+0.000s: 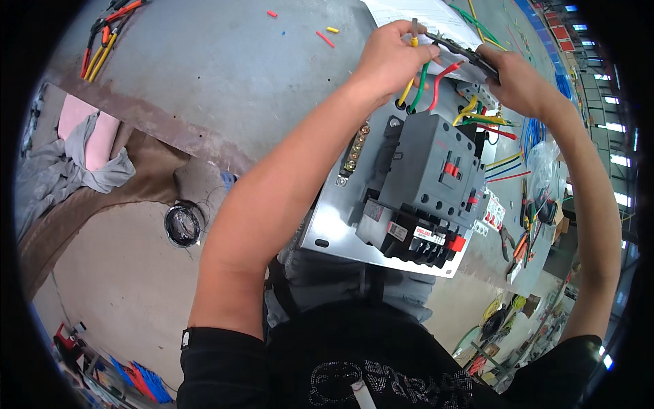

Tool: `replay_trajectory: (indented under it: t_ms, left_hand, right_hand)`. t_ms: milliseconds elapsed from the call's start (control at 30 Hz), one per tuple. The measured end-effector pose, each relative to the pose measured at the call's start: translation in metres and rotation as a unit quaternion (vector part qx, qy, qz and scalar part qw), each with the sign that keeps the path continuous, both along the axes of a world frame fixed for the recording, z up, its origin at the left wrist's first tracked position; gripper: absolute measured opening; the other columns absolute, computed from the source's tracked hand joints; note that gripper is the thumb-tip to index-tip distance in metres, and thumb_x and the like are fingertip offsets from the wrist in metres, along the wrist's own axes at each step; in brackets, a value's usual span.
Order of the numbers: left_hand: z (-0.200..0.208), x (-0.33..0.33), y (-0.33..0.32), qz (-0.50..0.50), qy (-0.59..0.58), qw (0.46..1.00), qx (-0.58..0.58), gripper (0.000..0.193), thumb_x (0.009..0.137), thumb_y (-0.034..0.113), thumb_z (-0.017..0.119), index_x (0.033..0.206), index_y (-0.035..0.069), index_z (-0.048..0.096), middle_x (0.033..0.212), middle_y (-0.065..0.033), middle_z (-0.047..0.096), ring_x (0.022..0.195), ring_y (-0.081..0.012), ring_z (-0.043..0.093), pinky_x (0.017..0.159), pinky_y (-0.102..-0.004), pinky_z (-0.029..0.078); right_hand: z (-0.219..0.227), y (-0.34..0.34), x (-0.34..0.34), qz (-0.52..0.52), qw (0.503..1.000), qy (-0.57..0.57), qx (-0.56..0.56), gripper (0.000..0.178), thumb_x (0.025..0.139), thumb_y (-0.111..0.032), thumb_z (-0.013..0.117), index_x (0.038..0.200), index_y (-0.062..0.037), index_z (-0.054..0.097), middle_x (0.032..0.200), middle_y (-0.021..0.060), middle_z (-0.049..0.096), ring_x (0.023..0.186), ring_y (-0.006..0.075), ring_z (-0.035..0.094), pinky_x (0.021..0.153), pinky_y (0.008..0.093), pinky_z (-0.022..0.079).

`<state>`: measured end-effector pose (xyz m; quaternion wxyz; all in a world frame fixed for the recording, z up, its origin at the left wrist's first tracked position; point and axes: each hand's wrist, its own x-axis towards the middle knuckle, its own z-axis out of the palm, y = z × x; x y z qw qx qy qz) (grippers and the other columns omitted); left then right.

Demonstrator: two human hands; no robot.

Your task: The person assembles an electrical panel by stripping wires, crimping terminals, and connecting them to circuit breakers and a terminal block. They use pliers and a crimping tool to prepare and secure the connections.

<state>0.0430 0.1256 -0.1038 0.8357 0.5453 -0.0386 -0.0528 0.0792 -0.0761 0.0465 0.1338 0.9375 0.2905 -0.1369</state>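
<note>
My left hand [392,61] pinches a green wire [420,87] near its upper end, with a yellow wire [407,92] running up beside the fingers to a metal lug. In my right hand [521,78] is a black wire stripper [470,54], its jaws at the green wire's tip. Whether the jaws bite the wire is too small to tell. Just right of these wires a thick red wire [441,78] stands up loose. All three rise behind a dark grey circuit breaker [429,163] mounted on a metal plate [337,235].
A brass terminal bar [354,153] sits left of the breaker. More short coloured wires [487,123] stick out on its right. Pliers [505,242] lie at the table's right, other hand tools [105,41] at the far left. Paper sheets [415,17] lie behind my hands.
</note>
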Motion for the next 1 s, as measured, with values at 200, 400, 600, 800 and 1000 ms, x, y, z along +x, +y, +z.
replay_trajectory:
  t_ms: [200,400,600,800,1000]
  left_hand:
    - [-0.005,0.001,-0.001,0.031,-0.023,0.999,-0.033,0.04,0.091,0.006,0.074,0.129,-0.001,0.064,0.093,-0.0129,0.076,0.073,-0.0148,0.067,0.058,-0.0336,0.055]
    - [0.004,-0.004,-0.005,0.029,-0.006,1.0,-0.008,0.039,0.093,0.01,0.074,0.13,0.0,0.065,0.095,-0.0115,0.075,0.075,-0.015,0.067,0.06,-0.0327,0.056]
    - [-0.002,0.002,0.014,-0.03,-0.015,0.997,0.068,0.053,0.096,0.016,0.074,0.143,0.001,0.055,0.101,-0.0069,0.071,0.08,-0.0132,0.067,0.066,-0.0285,0.056]
    - [0.119,0.007,0.031,0.042,-0.203,0.933,0.295,0.072,0.088,0.03,0.081,0.148,0.001,0.054,0.14,-0.0243,0.063,0.132,-0.0335,0.059,0.11,-0.0444,0.046]
    - [0.222,0.032,-0.143,-0.269,-0.311,0.717,0.563,0.105,0.066,0.065,0.085,0.142,-0.003,0.059,0.137,-0.0274,0.065,0.127,-0.041,0.063,0.106,-0.0459,0.051]
  right_hand:
    - [0.0,0.006,0.005,0.004,1.0,0.009,-0.009,0.041,0.085,-0.001,0.063,0.126,0.001,0.061,0.098,0.0299,0.07,0.098,0.0476,0.067,0.088,0.0498,0.054]
    - [-0.004,-0.007,0.0,-0.015,0.999,-0.001,0.042,0.035,0.085,0.002,0.061,0.119,0.0035,0.06,0.102,0.0307,0.068,0.098,0.0495,0.064,0.087,0.0501,0.052]
    - [-0.019,-0.013,0.019,-0.039,0.998,0.017,0.051,0.04,0.08,-0.009,0.069,0.12,-0.0075,0.068,0.099,0.0225,0.073,0.096,0.0434,0.07,0.085,0.0517,0.056]
    - [-0.002,-0.015,-0.004,-0.048,0.997,0.011,0.06,0.042,0.075,-0.018,0.081,0.115,-0.0088,0.071,0.099,0.0182,0.075,0.099,0.0388,0.072,0.087,0.0488,0.057]
    - [-0.061,-0.034,0.03,-0.133,0.99,0.031,0.044,0.046,0.087,-0.036,0.074,0.126,-0.0112,0.069,0.122,0.008,0.074,0.114,0.0267,0.07,0.1,0.0444,0.051]
